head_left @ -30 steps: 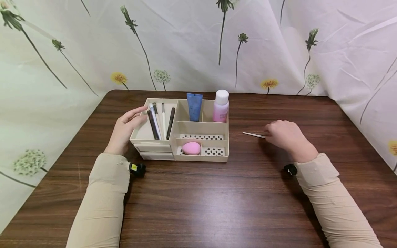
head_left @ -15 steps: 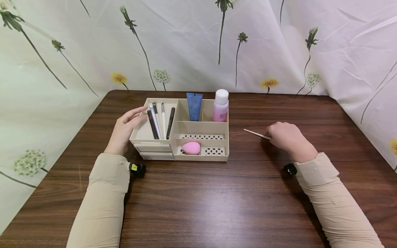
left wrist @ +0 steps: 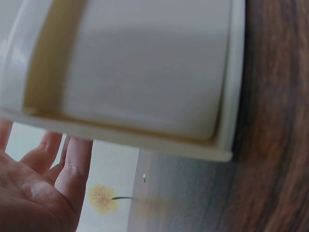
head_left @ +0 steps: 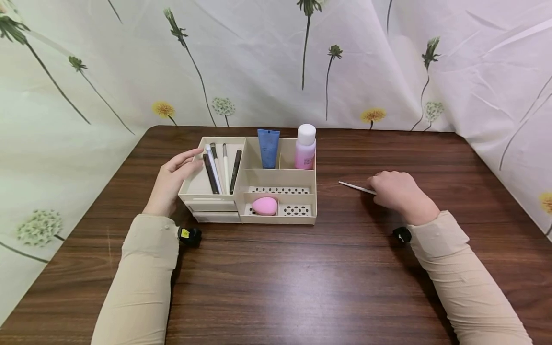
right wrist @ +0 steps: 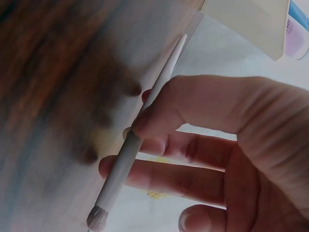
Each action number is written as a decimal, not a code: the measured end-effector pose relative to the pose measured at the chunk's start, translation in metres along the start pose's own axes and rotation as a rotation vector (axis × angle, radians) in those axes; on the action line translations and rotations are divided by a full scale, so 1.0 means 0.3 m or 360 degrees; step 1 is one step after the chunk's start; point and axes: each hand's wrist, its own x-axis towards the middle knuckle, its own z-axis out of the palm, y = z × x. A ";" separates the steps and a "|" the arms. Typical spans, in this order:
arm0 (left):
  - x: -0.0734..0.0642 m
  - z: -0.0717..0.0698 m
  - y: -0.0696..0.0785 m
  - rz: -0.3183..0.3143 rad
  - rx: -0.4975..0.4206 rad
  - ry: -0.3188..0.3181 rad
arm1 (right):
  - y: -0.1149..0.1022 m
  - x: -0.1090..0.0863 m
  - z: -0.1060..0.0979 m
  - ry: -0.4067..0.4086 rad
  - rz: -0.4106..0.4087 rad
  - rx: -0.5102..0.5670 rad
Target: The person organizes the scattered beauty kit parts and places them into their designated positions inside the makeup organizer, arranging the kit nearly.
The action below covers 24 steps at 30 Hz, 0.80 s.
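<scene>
My right hand (head_left: 394, 194) pinches a thin white makeup brush (right wrist: 123, 162) between thumb and fingertips, low over the table to the right of the organizer. The brush's dark bristle end lies past the fingers in the right wrist view, and its tapered handle tip points toward the organizer. At the left side of the cream desk organizer (head_left: 280, 220), my left hand (head_left: 170, 179) rests with extended fingers against its wall. Inside the organizer's left tray lie several slim items, among them a black pen-like stick (head_left: 235, 171) and a white-handled brush (head_left: 226, 167).
A blue tube (head_left: 269, 151) and a white-capped bottle of pink liquid (head_left: 304, 153) stand in the organizer's back compartments. A pink makeup sponge (head_left: 265, 206) sits in a front one. Behind the brown wooden table (head_left: 284, 278) hangs a flower-print cloth (head_left: 267, 62).
The right hand has shifted slightly toward me, and the brush has tilted a little in its grip. The left hand stays against the organizer. The whole view has shifted slightly.
</scene>
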 end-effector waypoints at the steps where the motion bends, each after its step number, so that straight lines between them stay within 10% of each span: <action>1: -0.001 0.000 0.000 0.0001 0.0009 -0.0001 | -0.001 -0.001 0.000 0.0013 0.0000 -0.0002; 13: -0.002 0.002 -0.005 -0.0019 -0.0039 -0.0014 | -0.006 -0.017 -0.026 0.0129 0.0003 0.0018; 24: 0.008 -0.001 0.003 -0.0028 0.0069 0.0009 | -0.031 -0.027 -0.059 0.0495 -0.0080 0.0032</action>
